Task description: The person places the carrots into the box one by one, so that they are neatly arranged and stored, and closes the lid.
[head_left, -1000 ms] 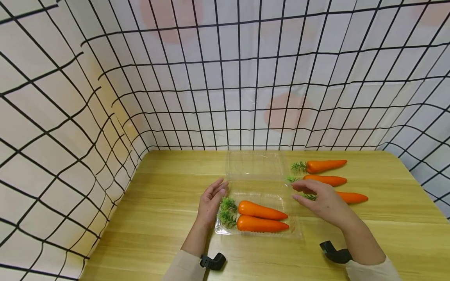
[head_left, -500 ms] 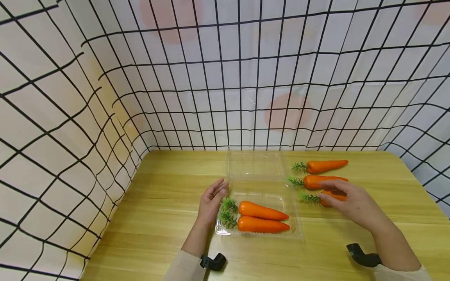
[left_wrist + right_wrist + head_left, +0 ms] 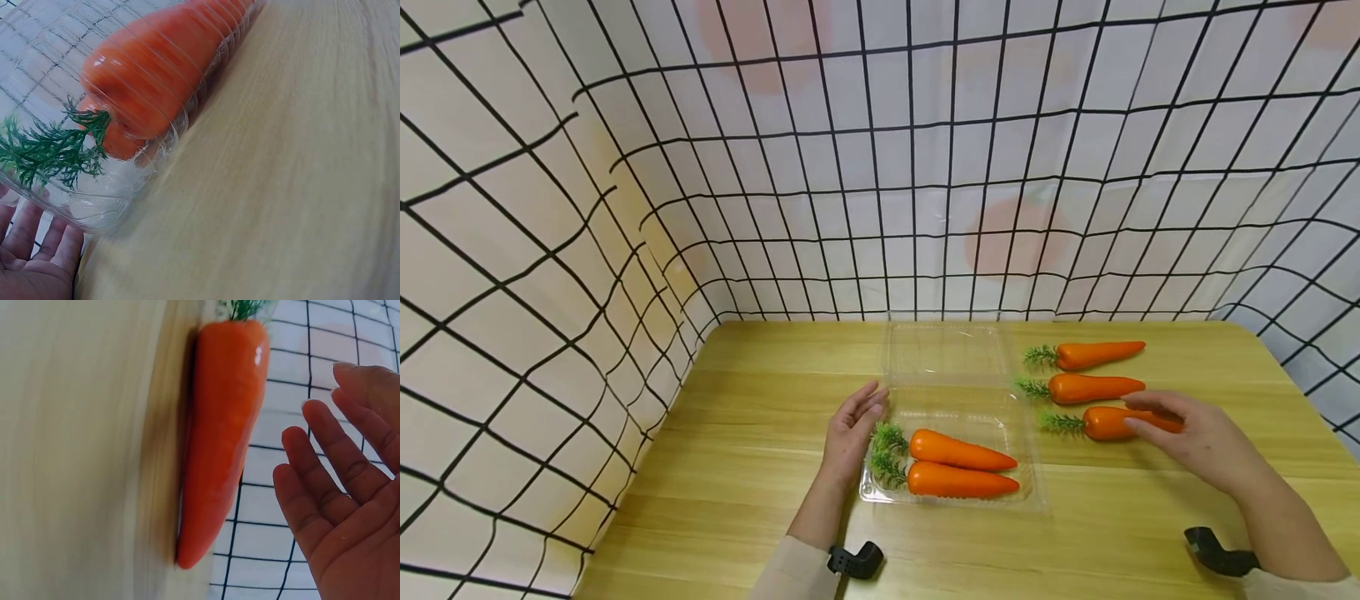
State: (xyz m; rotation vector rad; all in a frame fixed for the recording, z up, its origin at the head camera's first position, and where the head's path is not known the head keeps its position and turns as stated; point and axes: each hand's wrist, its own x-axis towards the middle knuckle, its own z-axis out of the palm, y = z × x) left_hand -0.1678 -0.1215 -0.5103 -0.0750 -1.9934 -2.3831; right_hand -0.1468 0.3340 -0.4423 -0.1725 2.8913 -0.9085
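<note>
Two orange carrots with green tops, the upper one [image 3: 961, 450] and the lower one [image 3: 962, 481], lie side by side in a clear plastic clamshell box [image 3: 1026, 502] whose lid [image 3: 946, 350] is folded back. At the box's left side is my left hand [image 3: 848, 433], fingers loosely bent and beside the wall; whether they touch it I cannot tell. My right hand [image 3: 1198, 433] hovers over the tip end of the nearest loose carrot [image 3: 1105, 423], fingers spread and apart from it in the right wrist view. That hand partly hides the carrot's tip in the head view.
Two more loose carrots, a middle one [image 3: 1093, 388] and a far one [image 3: 1101, 355], lie behind on the wooden table [image 3: 737, 467]. White walls with a black grid [image 3: 925, 167] enclose the back and sides.
My right hand has moved right, from beside the box across to the nearest loose carrot, uncovering the green tops. My left hand and the boxed carrots have stayed in place.
</note>
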